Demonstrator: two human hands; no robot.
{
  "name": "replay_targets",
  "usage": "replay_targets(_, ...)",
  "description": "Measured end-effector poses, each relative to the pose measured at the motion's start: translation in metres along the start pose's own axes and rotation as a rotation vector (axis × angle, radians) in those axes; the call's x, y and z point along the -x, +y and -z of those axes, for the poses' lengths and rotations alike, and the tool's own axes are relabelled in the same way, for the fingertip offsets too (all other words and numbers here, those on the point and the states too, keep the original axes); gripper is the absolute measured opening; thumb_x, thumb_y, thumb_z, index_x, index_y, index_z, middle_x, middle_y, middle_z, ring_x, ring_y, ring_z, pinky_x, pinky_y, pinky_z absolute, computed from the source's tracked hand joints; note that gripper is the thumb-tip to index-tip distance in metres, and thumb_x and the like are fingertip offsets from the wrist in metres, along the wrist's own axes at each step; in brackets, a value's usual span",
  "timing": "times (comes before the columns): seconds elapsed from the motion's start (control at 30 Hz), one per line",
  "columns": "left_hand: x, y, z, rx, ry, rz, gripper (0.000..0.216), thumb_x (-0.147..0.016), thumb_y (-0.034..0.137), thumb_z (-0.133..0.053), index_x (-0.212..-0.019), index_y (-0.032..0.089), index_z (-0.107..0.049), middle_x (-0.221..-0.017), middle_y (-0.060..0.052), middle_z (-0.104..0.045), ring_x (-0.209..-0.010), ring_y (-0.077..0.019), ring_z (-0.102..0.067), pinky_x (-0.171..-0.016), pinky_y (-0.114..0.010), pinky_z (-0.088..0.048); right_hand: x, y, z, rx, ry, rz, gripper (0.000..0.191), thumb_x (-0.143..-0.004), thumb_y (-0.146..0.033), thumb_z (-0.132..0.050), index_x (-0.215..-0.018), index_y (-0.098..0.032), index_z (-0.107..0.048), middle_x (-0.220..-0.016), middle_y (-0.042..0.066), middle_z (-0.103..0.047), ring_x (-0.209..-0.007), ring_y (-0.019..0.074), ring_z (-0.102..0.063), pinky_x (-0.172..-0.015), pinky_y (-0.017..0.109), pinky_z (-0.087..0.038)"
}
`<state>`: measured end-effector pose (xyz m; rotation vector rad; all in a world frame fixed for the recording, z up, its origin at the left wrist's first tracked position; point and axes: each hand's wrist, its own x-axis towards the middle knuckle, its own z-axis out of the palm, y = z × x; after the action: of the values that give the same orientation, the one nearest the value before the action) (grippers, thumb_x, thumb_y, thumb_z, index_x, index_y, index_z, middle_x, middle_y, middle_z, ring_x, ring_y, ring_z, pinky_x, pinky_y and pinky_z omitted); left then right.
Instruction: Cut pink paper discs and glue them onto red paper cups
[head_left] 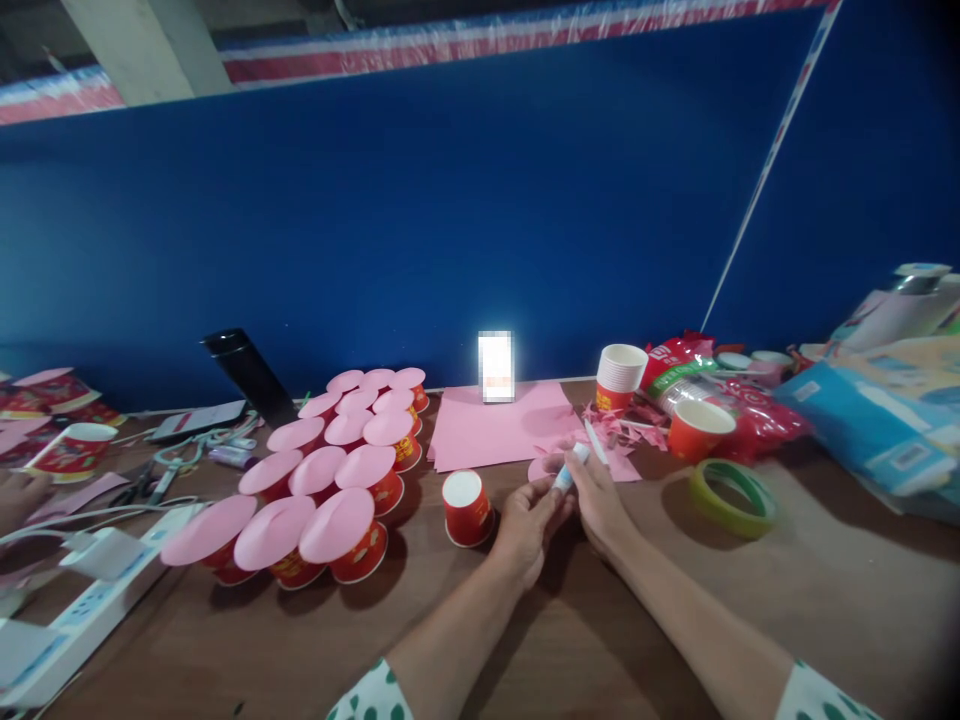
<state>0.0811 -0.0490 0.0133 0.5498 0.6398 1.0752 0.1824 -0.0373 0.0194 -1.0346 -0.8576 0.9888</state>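
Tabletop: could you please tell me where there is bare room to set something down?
Bare wood: right of the right hand gripping the glue stick, below the tape roll; also the near edge under the pink-lidded cups. Crowded: power strip at left, bags at back right.

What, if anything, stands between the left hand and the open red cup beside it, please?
Nothing visible does: only bare table separates the left hand from the open red cup. Both that hand and the right hand grip the glue stick.
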Motion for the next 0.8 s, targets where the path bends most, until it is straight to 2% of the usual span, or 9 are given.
replay_targets(0.1, 0.001, 0.000, 0.000, -0.007, 0.015, -0.014, 0.034, -0.060, 0.025, -0.083, -0.085, 0.008, -0.068, -0.085, -0.007, -0.069, -0.072, -0.0105, -0.064, -0.076, -0.021, -0.052, 0.001, -0.001, 0.000, 0.034, -0.014, 0.000, 0.039, -0.074, -0.057, -0.064, -0.085, -0.020, -0.060, -0.076, 0.002, -0.069, -0.063, 0.0155, -0.063, -0.052, 0.024, -0.049)
replay_targets(0.2, 0.002, 0.000, -0.002, -0.016, 0.013, -0.006, 0.036, -0.060, 0.030, -0.083, -0.083, 0.008, -0.068, -0.077, -0.006, -0.068, -0.065, -0.0088, -0.063, -0.067, -0.018, -0.052, 0.003, -0.002, 0.000, 0.025, -0.021, -0.008, 0.039, -0.073, -0.057, -0.065, -0.083, -0.020, -0.059, -0.075, 0.002, -0.069, -0.058, 0.0140, -0.061, -0.047, 0.023, -0.048)
replay_targets(0.3, 0.004, 0.002, -0.006, -0.029, 0.000, -0.006, 0.038, -0.062, 0.037, -0.081, -0.081, 0.008, -0.068, -0.072, -0.006, -0.068, -0.061, -0.0087, -0.062, -0.061, -0.018, -0.052, 0.004, -0.004, -0.002, -0.029, -0.030, -0.089, 0.041, -0.070, -0.058, -0.067, -0.082, -0.020, -0.058, -0.072, 0.001, -0.069, -0.050, 0.0126, -0.059, -0.040, 0.021, -0.044)
replay_targets(0.43, 0.004, 0.002, -0.008, -0.058, -0.010, -0.019, 0.039, -0.061, 0.040, -0.081, -0.080, 0.007, -0.068, -0.072, -0.007, -0.068, -0.062, -0.0101, -0.063, -0.060, -0.019, -0.052, 0.004, -0.004, -0.005, -0.063, -0.034, -0.168, 0.044, -0.066, -0.061, -0.069, -0.079, -0.021, -0.058, -0.066, 0.000, -0.068, -0.046, 0.0131, -0.058, -0.037, 0.021, -0.042)
replay_targets(0.53, 0.005, -0.001, -0.007, -0.112, -0.004, -0.031, 0.040, -0.060, 0.041, -0.081, -0.080, 0.007, -0.069, -0.071, -0.007, -0.067, -0.062, -0.0104, -0.062, -0.061, -0.020, -0.051, -0.001, -0.008, -0.002, -0.066, 0.017, -0.128, 0.042, -0.067, -0.061, -0.067, -0.077, -0.021, -0.058, -0.066, 0.000, -0.068, -0.050, 0.0135, -0.059, -0.040, 0.022, -0.045)
replay_targets(0.6, 0.006, -0.003, -0.006, -0.206, 0.000, -0.049, 0.041, -0.063, 0.043, -0.078, -0.081, 0.008, -0.069, -0.073, -0.006, -0.067, -0.063, -0.0113, -0.061, -0.063, -0.023, -0.051, -0.009, -0.014, 0.003, -0.104, 0.101, -0.062, 0.040, -0.070, -0.059, -0.066, -0.076, -0.020, -0.058, -0.066, 0.000, -0.067, -0.055, 0.0136, -0.061, -0.046, 0.022, -0.048)
replay_targets(0.7, 0.011, -0.005, -0.006, -0.446, -0.007, -0.190, 0.041, -0.069, 0.042, -0.073, -0.097, 0.012, -0.068, -0.079, -0.006, -0.067, -0.069, -0.0149, -0.061, -0.067, -0.027, -0.051, -0.020, -0.025, 0.012, -0.299, 0.218, -0.063, 0.034, -0.072, -0.053, -0.067, -0.078, -0.021, -0.057, -0.068, -0.001, -0.067, -0.065, 0.0140, -0.064, -0.053, 0.022, -0.051)
replay_targets(0.8, 0.016, -0.004, -0.005, -0.687, -0.023, -0.381, 0.040, -0.073, 0.030, -0.069, -0.110, 0.017, -0.063, -0.087, -0.005, -0.066, -0.076, -0.0169, -0.060, -0.071, -0.028, -0.049, -0.026, -0.032, 0.018, -0.452, 0.247, -0.123, 0.027, -0.075, -0.047, -0.064, -0.080, -0.022, -0.055, -0.073, -0.002, -0.066, -0.066, 0.0121, -0.064, -0.054, 0.021, -0.052)
